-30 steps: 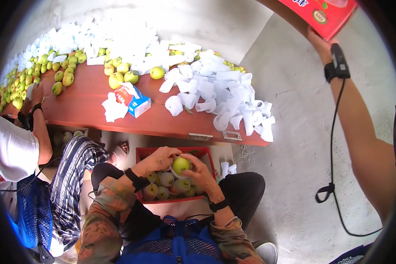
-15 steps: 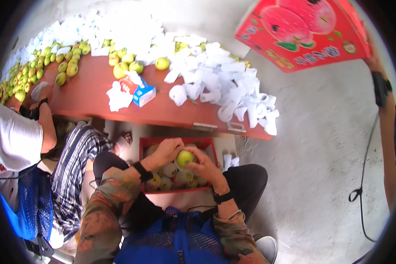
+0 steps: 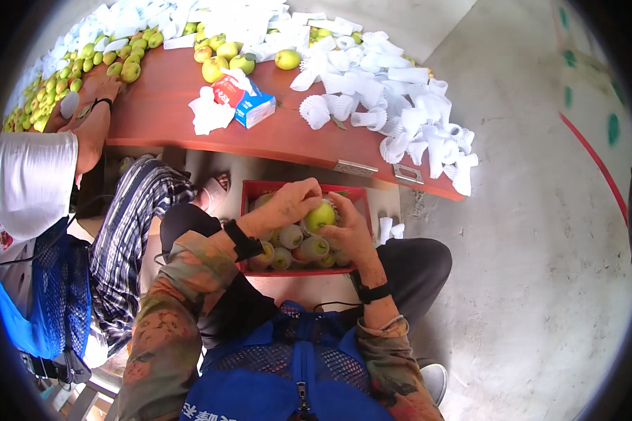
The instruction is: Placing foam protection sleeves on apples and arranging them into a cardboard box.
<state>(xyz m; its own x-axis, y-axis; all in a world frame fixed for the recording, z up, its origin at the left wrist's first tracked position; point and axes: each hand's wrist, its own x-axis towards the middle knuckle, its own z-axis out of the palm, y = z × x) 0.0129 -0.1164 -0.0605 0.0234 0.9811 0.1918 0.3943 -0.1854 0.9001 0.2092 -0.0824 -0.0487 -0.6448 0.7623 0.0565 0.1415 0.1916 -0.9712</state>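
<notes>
A green-yellow apple [image 3: 319, 216] is between my hands, above the open red box in front of my knees. My right hand [image 3: 352, 228] curls round its right side, with a bit of white foam net [image 3: 336, 208] showing there. My left hand [image 3: 293, 205] is closed against its upper left, the fingertips partly hidden. Below, the red box [image 3: 295, 274] contains several apples in white foam nets [image 3: 314, 247]. Some of these are covered by my hands.
On the brown-red table [image 3: 288, 151] lie a heap of white foam nets [image 3: 400, 105], loose apples [image 3: 49, 91] and a tissue pack [image 3: 249, 105]. A co-worker's arm [image 3: 91, 133] reaches over the table at left. Two foam nets [image 3: 390, 230] lie beside the box.
The view has shifted, so the table and box appear farther right and higher. The red printed carton and the arm holding it, at upper right before, are out of view. The apple stays in my hands.
</notes>
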